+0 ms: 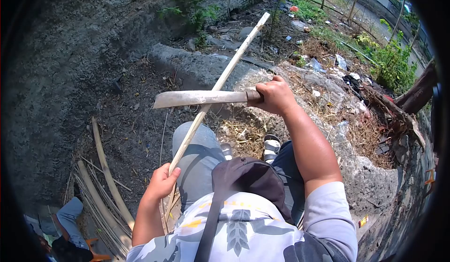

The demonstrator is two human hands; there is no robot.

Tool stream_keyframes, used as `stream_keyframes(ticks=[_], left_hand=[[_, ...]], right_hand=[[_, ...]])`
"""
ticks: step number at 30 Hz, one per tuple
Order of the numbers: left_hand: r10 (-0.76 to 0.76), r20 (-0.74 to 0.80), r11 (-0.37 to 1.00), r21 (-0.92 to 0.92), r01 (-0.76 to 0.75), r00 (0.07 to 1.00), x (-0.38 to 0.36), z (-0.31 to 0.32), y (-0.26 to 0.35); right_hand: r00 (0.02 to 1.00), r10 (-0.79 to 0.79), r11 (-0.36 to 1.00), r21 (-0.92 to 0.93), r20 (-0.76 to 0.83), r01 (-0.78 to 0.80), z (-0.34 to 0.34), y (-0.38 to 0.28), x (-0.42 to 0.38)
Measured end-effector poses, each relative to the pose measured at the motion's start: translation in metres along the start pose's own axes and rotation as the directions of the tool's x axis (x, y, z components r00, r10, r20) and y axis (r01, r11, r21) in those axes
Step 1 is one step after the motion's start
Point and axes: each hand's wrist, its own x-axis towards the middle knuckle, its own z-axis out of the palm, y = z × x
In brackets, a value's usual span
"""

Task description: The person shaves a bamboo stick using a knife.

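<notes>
Bamboo strips (pixel 105 191) lie piled on the dirt at far left. My left hand (pixel 161 182) is closed around the lower end of a long pale bamboo stick (pixel 220 81), which slants up and away across my knee. My right hand (pixel 275 95) grips the handle of a machete (pixel 199 98), its blade flat and crossing the stick. I see no readable writing anywhere.
</notes>
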Motion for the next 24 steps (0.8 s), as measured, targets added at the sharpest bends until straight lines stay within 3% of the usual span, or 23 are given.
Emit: stream_keyframes(ticks=[2, 5, 8, 12, 14, 15, 17, 18, 22, 24], left_hand=[[0.001, 0.0, 1.0, -0.013, -0.001, 1.0, 0.001, 0.002, 0.006], [0.063, 0.002, 0.983, -0.173, -0.061, 0.998, 0.013, 0.018, -0.001], [-0.052, 0.123, 0.955, -0.285, 0.086, 0.991, 0.017, 0.026, 0.027], [-0.007, 0.419, 0.838, -0.493, 0.234, 0.908, 0.015, 0.015, 0.039], [-0.021, 0.468, 0.815, -0.504, 0.286, 0.884, 0.006, 0.013, 0.037], [-0.028, 0.491, 0.804, -0.506, 0.311, 0.871, 0.002, 0.012, 0.034], [-0.073, 0.484, 0.805, -0.487, 0.338, 0.872, -0.007, 0.011, 0.021], [-0.099, 0.48, 0.804, -0.477, 0.355, 0.871, -0.011, 0.01, 0.019], [-0.051, 0.486, 0.802, -0.5, 0.325, 0.873, -0.014, 0.011, 0.019], [-0.023, 0.483, 0.782, -0.536, 0.316, 0.875, -0.006, 0.014, 0.022]], right_hand=[[0.999, 0.031, 0.999, 0.019, -0.01, -0.031, -0.001, 0.001, -0.002], [0.996, 0.049, 0.999, 0.012, -0.079, -0.048, -0.003, -0.012, -0.001], [0.996, 0.0, 0.999, 0.035, -0.09, 0.003, -0.003, -0.024, 0.003], [0.99, -0.061, 0.997, 0.028, -0.131, 0.066, -0.005, -0.002, 0.007], [0.996, 0.064, 0.998, 0.023, -0.056, -0.063, 0.002, 0.011, 0.002], [0.974, 0.227, 0.973, 0.043, -0.02, -0.226, 0.0, 0.016, 0.003], [0.867, 0.491, 0.863, 0.089, 0.079, -0.497, -0.008, 0.027, 0.002], [0.841, 0.534, 0.836, 0.093, 0.091, -0.541, -0.011, 0.032, 0.001], [0.892, 0.448, 0.872, 0.188, 0.061, -0.451, -0.007, 0.028, -0.004], [0.979, 0.205, 0.97, 0.136, -0.001, -0.203, 0.002, 0.014, -0.003]])
